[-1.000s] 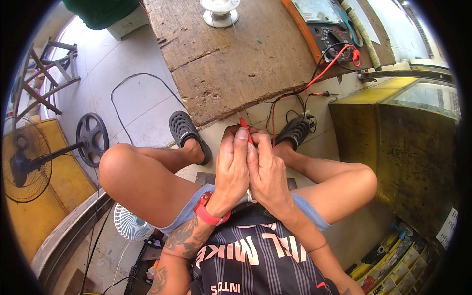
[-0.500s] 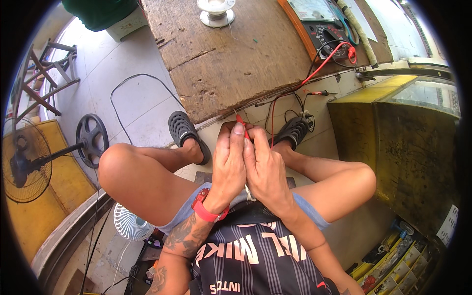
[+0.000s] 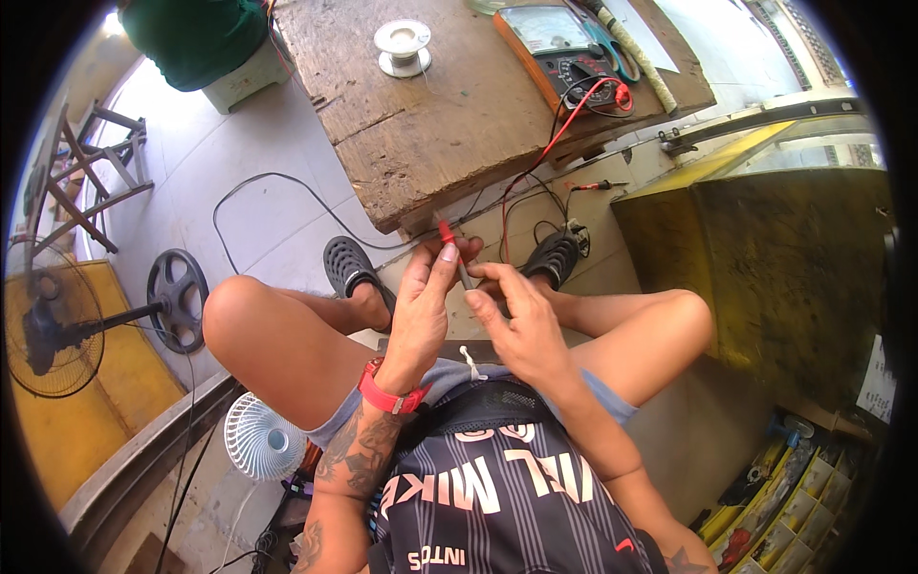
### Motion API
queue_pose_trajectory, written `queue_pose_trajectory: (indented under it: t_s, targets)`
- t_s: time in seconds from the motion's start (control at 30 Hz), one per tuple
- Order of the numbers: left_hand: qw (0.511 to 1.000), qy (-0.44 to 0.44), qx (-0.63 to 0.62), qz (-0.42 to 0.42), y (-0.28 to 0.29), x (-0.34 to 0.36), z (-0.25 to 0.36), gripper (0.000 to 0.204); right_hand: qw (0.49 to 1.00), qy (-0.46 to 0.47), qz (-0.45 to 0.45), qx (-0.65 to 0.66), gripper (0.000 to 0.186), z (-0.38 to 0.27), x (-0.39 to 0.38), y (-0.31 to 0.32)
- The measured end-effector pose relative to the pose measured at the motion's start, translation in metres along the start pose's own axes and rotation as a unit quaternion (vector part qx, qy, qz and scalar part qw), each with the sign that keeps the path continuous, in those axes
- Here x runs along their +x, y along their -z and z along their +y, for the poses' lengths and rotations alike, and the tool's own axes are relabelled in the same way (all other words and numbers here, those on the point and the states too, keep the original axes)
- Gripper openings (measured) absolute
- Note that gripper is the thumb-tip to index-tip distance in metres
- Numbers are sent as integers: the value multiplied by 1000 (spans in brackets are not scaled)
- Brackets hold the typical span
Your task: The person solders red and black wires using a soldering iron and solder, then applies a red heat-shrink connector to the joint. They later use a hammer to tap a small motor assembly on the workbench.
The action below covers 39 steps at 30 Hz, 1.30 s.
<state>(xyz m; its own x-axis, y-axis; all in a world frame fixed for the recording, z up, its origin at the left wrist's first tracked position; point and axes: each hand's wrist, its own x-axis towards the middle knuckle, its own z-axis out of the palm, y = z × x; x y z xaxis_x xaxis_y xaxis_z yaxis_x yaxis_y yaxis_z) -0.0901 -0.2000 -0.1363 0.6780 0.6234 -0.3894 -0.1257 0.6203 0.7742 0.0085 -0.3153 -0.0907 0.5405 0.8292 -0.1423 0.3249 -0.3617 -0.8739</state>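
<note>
My left hand (image 3: 426, 287) is closed in a pinch on a slim red test probe (image 3: 447, 231), its red end pointing away from me toward the bench edge. The probe's dark lower part (image 3: 465, 276) slants down between my hands. Around that lower end are the curled fingers of my right hand (image 3: 524, 316), thumb and forefinger on either side of it. Both hands are above my lap, just short of the wooden bench (image 3: 402, 143). On the bench lies an analog multimeter (image 3: 572, 69), with a red lead (image 3: 553, 143) hanging off it toward the floor.
A spool of thin wire (image 3: 403, 48) stands on the bench. A red-and-black probe (image 3: 598, 186) and cables lie beyond my right foot. At right is a yellow-black cabinet (image 3: 755, 249); at left, a black fan (image 3: 48, 316). Behind my left knee sits a small white fan (image 3: 263, 438).
My hands have drawn apart, the right moving rightward and nearer to me, so the probe's dark part now shows. The view has shifted, moving the bench items leftward and lower.
</note>
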Motion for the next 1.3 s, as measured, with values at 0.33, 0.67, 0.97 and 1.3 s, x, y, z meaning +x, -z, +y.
queue_pose_trajectory:
  t_s: [0.33,0.67,0.97,1.3]
  targets:
    - [998,20,-35,-50,-6,-21,30,39,992,-35,116,-26,27,24,7,69]
    - [995,-52,24,-77,-20,-52,79,42,991,-107,-52,61,50,104,101,11]
    - [947,-50,298,-105,2,-34,131,37,951,121,211,-192,25,5,72,117]
    - [741,-113,579,-322,-21,2,162,31,882,41,179,-434,96,-31,182,119]
